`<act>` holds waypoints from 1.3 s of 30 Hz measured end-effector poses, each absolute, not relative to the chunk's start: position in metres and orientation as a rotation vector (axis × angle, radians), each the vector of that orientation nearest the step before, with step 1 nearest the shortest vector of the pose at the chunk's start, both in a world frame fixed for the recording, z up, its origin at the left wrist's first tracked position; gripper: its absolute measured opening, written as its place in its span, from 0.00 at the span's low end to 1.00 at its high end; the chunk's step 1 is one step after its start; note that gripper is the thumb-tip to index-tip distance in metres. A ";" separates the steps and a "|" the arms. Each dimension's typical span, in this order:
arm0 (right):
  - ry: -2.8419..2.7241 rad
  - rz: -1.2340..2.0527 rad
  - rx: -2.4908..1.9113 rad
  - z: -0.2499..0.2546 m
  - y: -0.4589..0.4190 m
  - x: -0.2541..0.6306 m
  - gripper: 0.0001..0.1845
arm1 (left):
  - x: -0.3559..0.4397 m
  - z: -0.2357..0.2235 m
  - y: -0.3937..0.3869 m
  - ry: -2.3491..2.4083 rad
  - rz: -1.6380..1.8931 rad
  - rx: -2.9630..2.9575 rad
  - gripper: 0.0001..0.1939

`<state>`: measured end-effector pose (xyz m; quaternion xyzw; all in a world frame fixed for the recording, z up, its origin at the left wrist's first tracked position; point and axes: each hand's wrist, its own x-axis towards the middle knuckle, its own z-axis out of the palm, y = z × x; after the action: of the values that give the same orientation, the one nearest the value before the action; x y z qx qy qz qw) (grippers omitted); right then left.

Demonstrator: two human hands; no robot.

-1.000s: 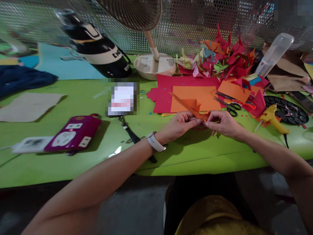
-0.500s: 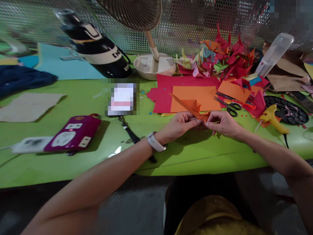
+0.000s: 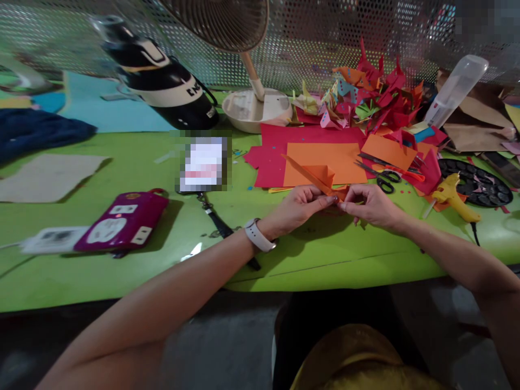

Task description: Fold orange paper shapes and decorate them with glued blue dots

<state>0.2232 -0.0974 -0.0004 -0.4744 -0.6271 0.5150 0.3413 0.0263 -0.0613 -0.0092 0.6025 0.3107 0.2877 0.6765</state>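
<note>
A green tabletop [image 3: 227, 200] goes across the scene, and a perforated metal panel [image 3: 325, 49] stands along its far side. In front of this panel, a fan [image 3: 229, 24] stands at the far middle, on a round pale base [image 3: 260, 116]. To its left there is a large black bottle [image 3: 170, 89] with a white band, which looks tilted in this view. A light blue sheet [image 3: 109, 108] lies at the far left. Right of the middle lies a red sheet [image 3: 272, 146], and a smaller orange sheet [image 3: 349, 160] is on top of it. Beyond them, at the far right, is a heap of folded papers [image 3: 377, 97], mostly red.

The left hand [image 3: 303, 207] and the right hand [image 3: 370, 207] are close together, at the near edge of these sheets. Both hands grasp the folded orange paper [image 3: 323, 176], each one pinching it between thumb and fingers. The paper is between the hands, and its long pointed part goes to the far left, above the orange sheet. I cannot tell if this part touches the sheet.

At the right there is a yellow glue gun [image 3: 453, 197]. The black scissors [image 3: 384, 176] lie between it and the orange sheet, just beyond the right hand.
</note>
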 end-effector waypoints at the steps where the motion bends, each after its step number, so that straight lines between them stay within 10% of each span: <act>1: -1.629 1.338 -1.243 0.000 -0.097 0.223 0.20 | 0.026 -0.009 -0.061 0.694 0.648 1.360 0.18; 39: -1.624 1.173 -1.160 0.000 -0.093 0.224 0.21 | 0.029 -0.022 -0.055 0.621 0.862 0.978 0.11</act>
<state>0.2238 -0.0934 -0.0005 -0.4591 -0.6424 0.4639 0.4017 0.0291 -0.0547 -0.0223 0.4475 0.2840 0.3947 0.7505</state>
